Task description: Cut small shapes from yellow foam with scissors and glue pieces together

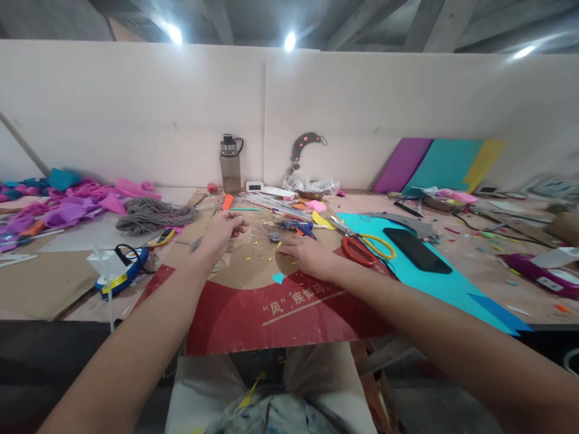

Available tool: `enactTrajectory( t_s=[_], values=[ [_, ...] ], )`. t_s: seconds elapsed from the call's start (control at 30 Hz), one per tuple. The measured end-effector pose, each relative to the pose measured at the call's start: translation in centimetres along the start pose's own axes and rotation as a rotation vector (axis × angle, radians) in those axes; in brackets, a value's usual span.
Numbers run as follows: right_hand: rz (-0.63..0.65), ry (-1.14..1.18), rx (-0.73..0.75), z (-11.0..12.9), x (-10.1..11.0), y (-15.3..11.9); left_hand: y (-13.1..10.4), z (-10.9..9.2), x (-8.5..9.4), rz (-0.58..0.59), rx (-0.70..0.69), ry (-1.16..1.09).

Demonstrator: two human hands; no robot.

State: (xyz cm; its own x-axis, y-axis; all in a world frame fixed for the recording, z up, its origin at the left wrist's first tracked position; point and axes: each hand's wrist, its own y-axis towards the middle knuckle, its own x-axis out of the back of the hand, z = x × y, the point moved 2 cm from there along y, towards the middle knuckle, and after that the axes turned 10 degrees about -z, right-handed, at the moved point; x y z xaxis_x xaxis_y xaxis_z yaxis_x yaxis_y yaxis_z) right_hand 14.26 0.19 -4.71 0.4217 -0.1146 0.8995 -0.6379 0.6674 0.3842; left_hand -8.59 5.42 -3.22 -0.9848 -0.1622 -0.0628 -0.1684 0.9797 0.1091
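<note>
My left hand (224, 231) is held over the cardboard sheet (253, 313), fingers curled in toward the thumb; whatever may be between them is too small to make out. My right hand (302, 253) rests palm down on the cardboard, its fingers stretched out to the left and apparently holding nothing. Between the hands lies a small dark grey piece (274, 237) among tiny yellow scraps. Just beyond the right hand is a dark blue glue gun (302, 227). Nearer to me, a light blue heart-shaped scrap (278, 278) lies on the sheet.
Scissors (359, 246) with red and yellow handles and a black phone (416, 249) lie to the right on turquoise sheet (434, 295). Left are a grey cord bundle (154, 216) and a blue power strip (124, 274). A bottle (230, 166) stands by the back wall.
</note>
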Motion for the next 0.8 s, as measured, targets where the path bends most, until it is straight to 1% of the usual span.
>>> enactTrajectory(
  t_s=[0.1, 0.13, 0.17, 0.2, 0.27, 0.3, 0.33, 0.4, 0.47, 0.63, 0.8],
  values=[
    [0.065, 0.056, -0.071, 0.4, 2.0, -1.2, 0.1, 0.0, 0.0, 0.005, -0.008, 0.01],
    [0.11, 0.112, -0.074, 0.5, 2.8, -1.6, 0.1, 0.0, 0.0, 0.005, -0.013, 0.012],
    [0.127, 0.215, -0.116, 0.6, 3.4, -2.1, 0.1, -0.1, 0.0, 0.007, -0.017, 0.014],
    [0.084, 0.259, -0.16, 0.6, 4.0, -2.4, 0.1, -0.2, 0.0, 0.005, -0.02, 0.012],
    [-0.054, 0.223, -0.193, 0.6, 4.4, -2.5, 0.1, -0.4, 0.0, -0.006, -0.02, 0.0],
    [-0.099, 0.156, -0.171, 0.7, 4.2, -2.4, 0.1, -0.5, 0.0, -0.012, -0.019, -0.006],
    [-0.113, 0.077, -0.132, 0.8, 3.7, -2.1, 0.0, -0.6, 0.1, -0.019, -0.017, -0.007],
    [-0.069, -0.091, -0.035, 1.0, 2.3, -1.1, -0.1, -0.6, 0.1, -0.025, -0.014, 0.007],
    [-0.047, -0.183, -0.01, 1.2, 1.2, 0.1, -0.3, -0.6, 0.0, -0.02, -0.017, 0.031],
    [-0.005, -0.311, -0.004, 1.3, 0.0, 2.5, -0.5, -0.8, -0.3, -0.027, -0.013, 0.036],
    [0.043, -0.32, 0.013, 1.2, -1.2, 3.8, -0.3, -0.8, -0.4, -0.028, -0.007, 0.011]
  ],
)
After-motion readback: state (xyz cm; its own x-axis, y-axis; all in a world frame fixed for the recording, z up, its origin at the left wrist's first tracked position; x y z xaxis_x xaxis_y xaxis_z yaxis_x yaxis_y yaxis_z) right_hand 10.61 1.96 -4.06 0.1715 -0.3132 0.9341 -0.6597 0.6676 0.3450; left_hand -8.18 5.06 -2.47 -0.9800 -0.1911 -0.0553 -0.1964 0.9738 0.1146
